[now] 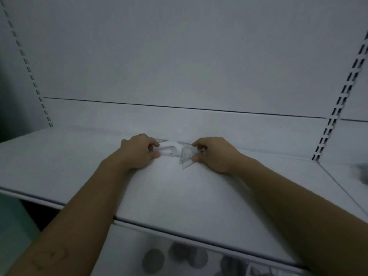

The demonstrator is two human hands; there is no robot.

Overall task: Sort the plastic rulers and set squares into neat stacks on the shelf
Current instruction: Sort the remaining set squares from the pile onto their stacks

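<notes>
mostly the clear plastic is hard to read against the white shelf: it lies far back on the shelf, near the back panel, between the two hands. the left hand curls its fingers and thumb round a clear piece with a long cut-out; its left end is hidden under the fingers, so whether it is a ruler or a set square cannot be told. the right hand pinches a clear triangular set square by its right corner, with one point aimed toward the shelf's front edge. the two pieces meet or overlap in the middle, and more clear plastic seems to lie behind them, too pale to separate. fine scale marks show on the set square, but no numbers or brand can be read. both forearms reach in from the bottom corners and cover much of the shelf front. a faint drawn mark sits on the left forearm, unreadable. slotted uprights stand at the left and the right. a dark blurred thing is cut off at the right edge. below the shelf front, grey round shapes show, blurred and partly cut off.
</notes>
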